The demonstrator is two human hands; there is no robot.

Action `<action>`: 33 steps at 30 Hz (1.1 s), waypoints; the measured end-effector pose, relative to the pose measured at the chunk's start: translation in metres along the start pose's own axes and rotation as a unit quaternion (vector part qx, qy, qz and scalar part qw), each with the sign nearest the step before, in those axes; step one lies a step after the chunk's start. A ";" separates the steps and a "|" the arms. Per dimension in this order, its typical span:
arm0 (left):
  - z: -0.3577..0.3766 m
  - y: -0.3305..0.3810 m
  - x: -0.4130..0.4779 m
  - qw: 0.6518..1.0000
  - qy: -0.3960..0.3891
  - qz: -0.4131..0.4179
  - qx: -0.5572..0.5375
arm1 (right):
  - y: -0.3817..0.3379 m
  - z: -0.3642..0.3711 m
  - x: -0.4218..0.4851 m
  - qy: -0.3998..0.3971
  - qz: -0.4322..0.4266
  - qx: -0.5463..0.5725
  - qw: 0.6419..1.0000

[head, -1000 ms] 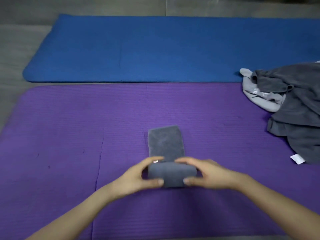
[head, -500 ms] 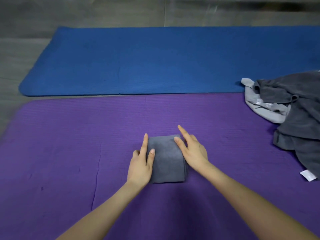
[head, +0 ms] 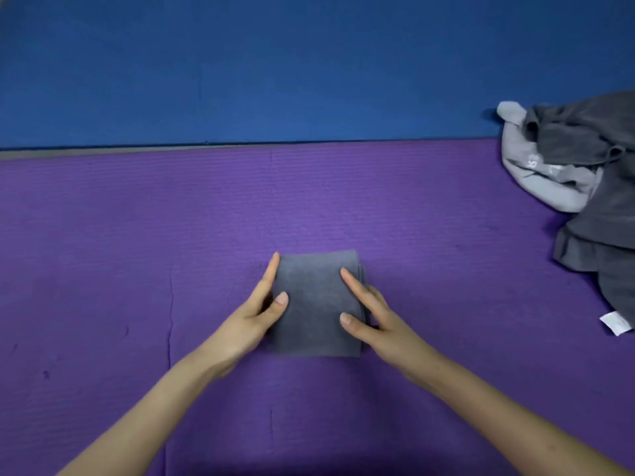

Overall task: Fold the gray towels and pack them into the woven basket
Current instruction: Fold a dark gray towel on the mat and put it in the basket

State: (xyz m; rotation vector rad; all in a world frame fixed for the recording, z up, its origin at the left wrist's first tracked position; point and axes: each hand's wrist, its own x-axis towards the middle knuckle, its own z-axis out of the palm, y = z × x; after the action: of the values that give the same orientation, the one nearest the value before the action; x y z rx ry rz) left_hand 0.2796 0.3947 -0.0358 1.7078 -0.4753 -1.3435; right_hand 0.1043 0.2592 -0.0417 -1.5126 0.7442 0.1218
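On the purple mat (head: 103, 235), the left hand (head: 254, 314) lies along the left edge of the folded gray towel (head: 316, 304), fingers (head: 269, 276) straight, thumb on top, grasping nothing. The right hand (head: 374, 317) presses the right side, also flat and released. If it is lifted by one side, the stacked layers could slump open. The unfolded towel pile (head: 591, 187) lies far right, and the basket is out of view.

Bare forearms reaching forward, left hand (head: 255, 319) fingers straight, right hand (head: 377, 320) fingers straight, thumbs inward
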 end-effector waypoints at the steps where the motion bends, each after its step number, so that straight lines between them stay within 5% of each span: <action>1: -0.003 0.001 0.000 1.000 -0.011 -0.012 -0.007 | -0.001 -0.001 0.001 -0.008 0.013 0.022 1.000; 14: 0.023 0.049 -0.024 0.994 0.070 -0.081 -0.030 | -0.052 -0.011 -0.013 0.072 0.118 0.217 0.966; 33: 0.282 0.340 -0.358 0.988 -0.079 -0.114 -0.073 | -0.261 -0.166 -0.498 0.158 0.129 0.282 0.937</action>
State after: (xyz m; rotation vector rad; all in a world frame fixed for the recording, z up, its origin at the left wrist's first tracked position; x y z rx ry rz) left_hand -0.0269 0.3650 0.4422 1.5791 -0.2671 -1.6451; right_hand -0.2094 0.2640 0.4534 -0.8867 1.1247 -0.1371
